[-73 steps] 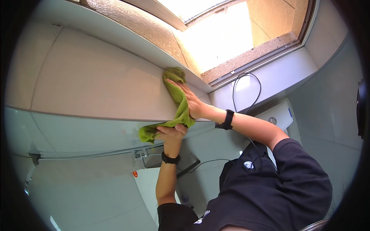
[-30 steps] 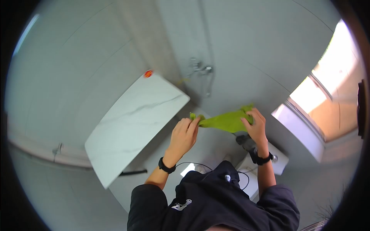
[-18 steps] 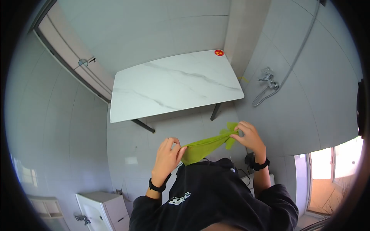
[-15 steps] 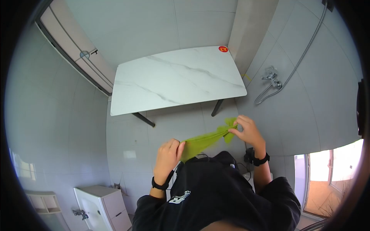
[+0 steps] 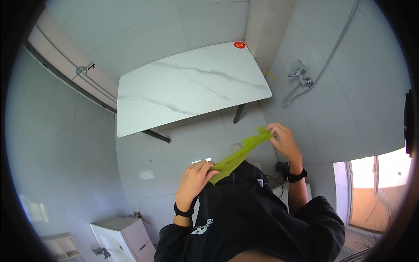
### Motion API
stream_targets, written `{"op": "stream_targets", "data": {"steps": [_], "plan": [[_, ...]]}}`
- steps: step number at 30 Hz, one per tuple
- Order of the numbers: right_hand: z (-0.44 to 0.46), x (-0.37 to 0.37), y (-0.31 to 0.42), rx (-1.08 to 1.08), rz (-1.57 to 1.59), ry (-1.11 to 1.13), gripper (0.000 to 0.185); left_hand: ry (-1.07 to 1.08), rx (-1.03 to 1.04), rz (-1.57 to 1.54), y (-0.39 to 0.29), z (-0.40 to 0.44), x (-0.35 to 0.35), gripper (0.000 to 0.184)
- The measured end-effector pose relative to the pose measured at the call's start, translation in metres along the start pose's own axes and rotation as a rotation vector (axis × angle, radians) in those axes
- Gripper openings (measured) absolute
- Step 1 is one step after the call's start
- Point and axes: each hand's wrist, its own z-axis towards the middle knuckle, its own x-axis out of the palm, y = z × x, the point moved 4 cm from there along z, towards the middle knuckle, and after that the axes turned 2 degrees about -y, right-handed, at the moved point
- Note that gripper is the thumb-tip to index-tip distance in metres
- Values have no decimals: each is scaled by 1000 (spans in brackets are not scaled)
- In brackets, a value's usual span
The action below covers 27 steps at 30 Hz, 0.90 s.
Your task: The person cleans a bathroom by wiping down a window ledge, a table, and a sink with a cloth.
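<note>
A thin, slightly see-through green plastic bag [image 5: 239, 160] is stretched slantwise in front of my body. My left hand [image 5: 196, 177] pinches its lower left end between thumb and fingers. At its upper right end, my right hand [image 5: 283, 139] holds the gathered material, and a small crumpled tuft sticks out past the fingers. Whether the bag has an opening cannot be made out. Both hands are in the air, between my black shirt [image 5: 262, 214] and the near side of the table.
A white marble-patterned table [image 5: 192, 87] with a red round sticker [image 5: 239, 45] stands ahead against the wall. A shower tap [image 5: 300, 75] with a hose is on the right wall. A white washbasin cabinet [image 5: 124, 240] stands at lower left; a door [image 5: 72, 61] is at upper left.
The bag has gone from loosely bunched at its right end to a longer, straighter strip. My right hand has risen slightly and moved right; the view has shifted a little.
</note>
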Motion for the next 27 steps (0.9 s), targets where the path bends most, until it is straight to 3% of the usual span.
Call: {"op": "stream_targets", "data": {"steps": [6,9,15,18,20,22,24,27], "plan": [[-11,-3,-51,300,46,151,23,-50,18,138,14,34,11,17],[-12,-6,-67,156,26,40,22,-91,23,193,13,56,17,17],[-15,-31,-123,423,-115,-73,19,11,-1,233,27,121,51,14],[-18,-32,-169,441,-213,-121,17,96,-53,328,45,154,78,13],[-17,-24,-211,545,-270,-97,17,222,-113,337,65,172,112,19],[-19,-18,-245,637,-308,-75,18,380,-213,283,99,181,155,37],[-6,-11,-282,682,-301,-78,19,443,-264,245,110,194,194,35],[19,-7,-332,734,-70,-200,19,434,-648,-203,109,235,237,26]]}}
